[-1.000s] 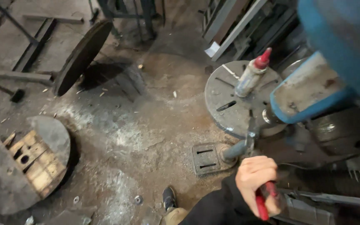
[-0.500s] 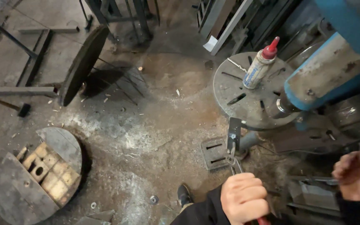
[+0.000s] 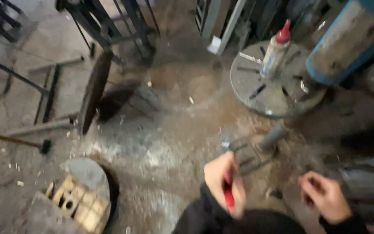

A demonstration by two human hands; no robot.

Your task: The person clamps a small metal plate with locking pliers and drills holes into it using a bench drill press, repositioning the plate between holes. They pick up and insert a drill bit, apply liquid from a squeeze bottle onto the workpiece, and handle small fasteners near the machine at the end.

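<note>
Blue machine column (image 3: 347,43) upper right, over round slotted metal table (image 3: 256,82) carrying red-capped squeeze bottle (image 3: 274,50). Left hand (image 3: 225,182) lower centre, lower than half second ago, fingers clenched on red-handled tool (image 3: 229,195); tool tip blurred. Right hand (image 3: 323,195) further into frame lower right, fingers curled, contents cannot tell. Small slotted plate (image 3: 247,156) just beside left hand.

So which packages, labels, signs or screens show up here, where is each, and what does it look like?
Squeeze bottle: upright on the round slotted metal table, upper right; pale body, red pointed cap; any label too blurred to tell.
White tag or paper scrap: against the leaning metal bars at top centre; small, pale.
No signs or screens visible.
</note>
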